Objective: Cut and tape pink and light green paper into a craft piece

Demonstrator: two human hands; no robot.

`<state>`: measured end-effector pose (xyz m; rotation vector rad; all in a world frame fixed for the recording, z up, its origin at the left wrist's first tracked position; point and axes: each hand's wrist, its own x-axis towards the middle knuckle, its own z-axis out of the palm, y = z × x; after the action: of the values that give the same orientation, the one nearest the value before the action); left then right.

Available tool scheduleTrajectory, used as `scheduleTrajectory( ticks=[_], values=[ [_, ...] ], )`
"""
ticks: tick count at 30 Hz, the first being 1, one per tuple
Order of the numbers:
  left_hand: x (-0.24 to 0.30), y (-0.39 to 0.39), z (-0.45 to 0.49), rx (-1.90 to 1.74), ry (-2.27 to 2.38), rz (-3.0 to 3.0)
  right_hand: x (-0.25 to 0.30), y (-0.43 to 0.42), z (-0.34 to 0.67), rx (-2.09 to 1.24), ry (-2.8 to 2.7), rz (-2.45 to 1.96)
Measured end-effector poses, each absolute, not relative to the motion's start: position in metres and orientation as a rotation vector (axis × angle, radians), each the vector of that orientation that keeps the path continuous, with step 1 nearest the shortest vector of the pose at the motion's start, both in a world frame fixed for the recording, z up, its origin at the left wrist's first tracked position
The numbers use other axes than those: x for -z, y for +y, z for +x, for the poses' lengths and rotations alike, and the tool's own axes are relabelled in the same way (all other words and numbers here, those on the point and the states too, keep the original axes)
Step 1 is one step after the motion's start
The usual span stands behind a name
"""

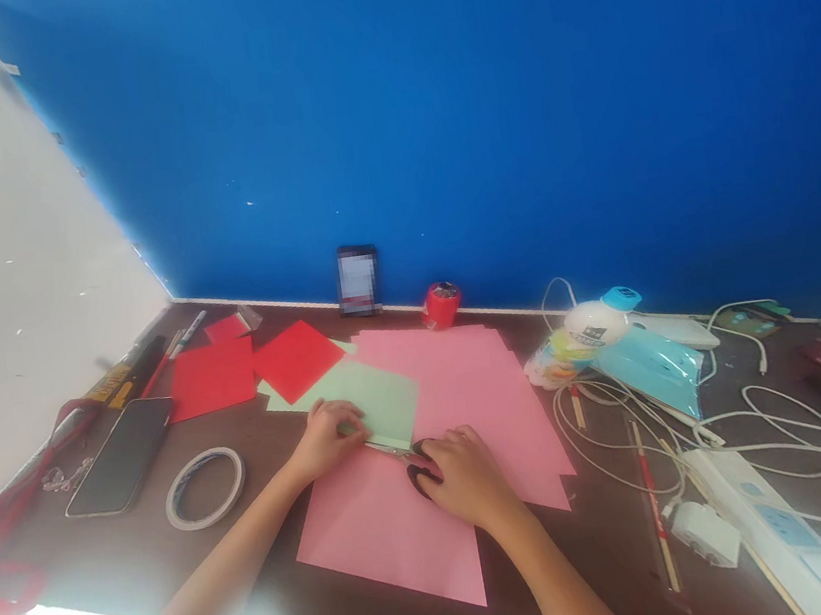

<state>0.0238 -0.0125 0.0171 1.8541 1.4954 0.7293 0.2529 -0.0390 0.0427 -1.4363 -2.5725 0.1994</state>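
Note:
My right hand is closed round the black handles of a pair of scissors, whose blades point left. They lie along the near edge of a light green sheet of paper. At that sheet's near left corner, my left hand has its thumb and fingers pinched together on the paper, close to the blade tips. Under the green sheet and both hands spread several pink sheets of paper. A red paper square rests on the green paper's far left part, and another red sheet lies beside it.
A roll of tape and a phone lie at left. Against the blue wall leans a second phone, near a red round object. At right are a white bottle with a blue cap, tangled white cables, and a power strip.

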Motion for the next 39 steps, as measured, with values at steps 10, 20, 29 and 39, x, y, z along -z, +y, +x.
scheduleTrajectory(
  ticks=[10,20,29,39],
  values=[
    [-0.015,-0.011,0.023,-0.736,1.489,1.850,-0.043,-0.039,0.253,-0.233,-2.565,-1.445],
    [-0.022,-0.010,0.016,-0.720,1.441,1.855,-0.044,-0.039,0.254,-0.144,-2.569,-1.457],
    [-0.027,-0.008,0.003,-0.681,1.397,1.900,-0.044,-0.038,0.256,-0.224,-2.547,-1.477],
    [-0.023,-0.007,0.006,-0.711,1.397,1.933,-0.049,-0.038,0.257,-0.282,-2.551,-1.473]
  ],
)
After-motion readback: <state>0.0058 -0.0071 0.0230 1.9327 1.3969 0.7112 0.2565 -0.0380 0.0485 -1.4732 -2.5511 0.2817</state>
